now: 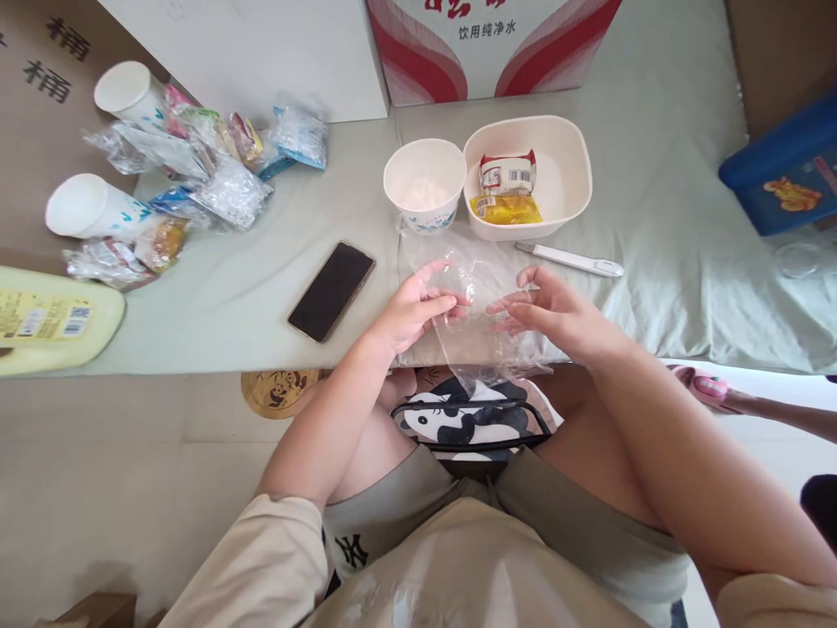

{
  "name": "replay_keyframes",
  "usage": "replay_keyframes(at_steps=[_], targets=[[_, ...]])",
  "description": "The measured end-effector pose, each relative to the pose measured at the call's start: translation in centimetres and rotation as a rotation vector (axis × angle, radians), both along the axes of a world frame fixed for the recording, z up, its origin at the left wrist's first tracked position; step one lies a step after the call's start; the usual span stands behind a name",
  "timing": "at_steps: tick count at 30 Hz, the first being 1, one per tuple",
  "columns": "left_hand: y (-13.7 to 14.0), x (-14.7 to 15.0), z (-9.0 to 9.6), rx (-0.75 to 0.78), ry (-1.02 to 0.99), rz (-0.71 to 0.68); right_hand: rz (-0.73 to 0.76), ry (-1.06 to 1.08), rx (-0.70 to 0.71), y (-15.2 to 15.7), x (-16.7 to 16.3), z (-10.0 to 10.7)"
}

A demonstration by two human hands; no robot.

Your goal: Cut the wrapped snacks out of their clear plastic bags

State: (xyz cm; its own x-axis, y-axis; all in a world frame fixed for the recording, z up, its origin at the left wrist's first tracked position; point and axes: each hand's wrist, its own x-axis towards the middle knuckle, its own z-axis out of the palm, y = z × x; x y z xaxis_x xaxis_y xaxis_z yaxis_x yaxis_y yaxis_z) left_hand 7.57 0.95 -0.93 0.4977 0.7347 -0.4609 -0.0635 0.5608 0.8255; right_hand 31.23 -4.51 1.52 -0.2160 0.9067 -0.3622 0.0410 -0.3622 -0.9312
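Observation:
A clear plastic bag [484, 340] lies crumpled at the table's front edge, part of it draping over. My left hand [418, 305] is at the bag's left side, fingers apart, some fingertips against or behind the film. On the opposite side, my right hand [555, 310] has its fingers loosely curved and apart, their tips at the film. Just beyond the hands stand a white paper cup [428, 218] and a white rectangular bowl [579, 187]. Inside the bowl are a red-and-white snack packet [508, 174] and a yellow packet [506, 209]. A white utility knife [575, 260] lies in front of the bowl.
A black phone [332, 291] lies left of my hands. Two tipped paper cups [82, 207] and several wrapped snacks [232, 187] are farther left, near a yellow bottle [58, 318]. Boxes, including a red-and-white carton [484, 61], line the back. A blue package [785, 166] is at right.

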Motion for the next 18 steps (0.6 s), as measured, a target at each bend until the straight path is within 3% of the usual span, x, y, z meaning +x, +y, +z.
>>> replay_keyframes(at_steps=[6,10,15,18], targets=[[-0.7,-1.1,1.7,0.077,0.024,-0.068,-0.025,0.048,0.164,-0.6,-0.6,-0.1],[-1.8,-1.6,1.6,0.184,0.078,0.019,-0.113,0.052,0.223,-0.9,-1.3,0.2],[-2.5,-2.7,1.7,0.340,0.137,0.099,0.031,0.101,0.160,-1.0,-1.8,-0.1],[-2.7,-3.3,1.9,0.398,0.147,0.169,-0.013,0.097,0.215,-1.1,-2.3,-0.2]])
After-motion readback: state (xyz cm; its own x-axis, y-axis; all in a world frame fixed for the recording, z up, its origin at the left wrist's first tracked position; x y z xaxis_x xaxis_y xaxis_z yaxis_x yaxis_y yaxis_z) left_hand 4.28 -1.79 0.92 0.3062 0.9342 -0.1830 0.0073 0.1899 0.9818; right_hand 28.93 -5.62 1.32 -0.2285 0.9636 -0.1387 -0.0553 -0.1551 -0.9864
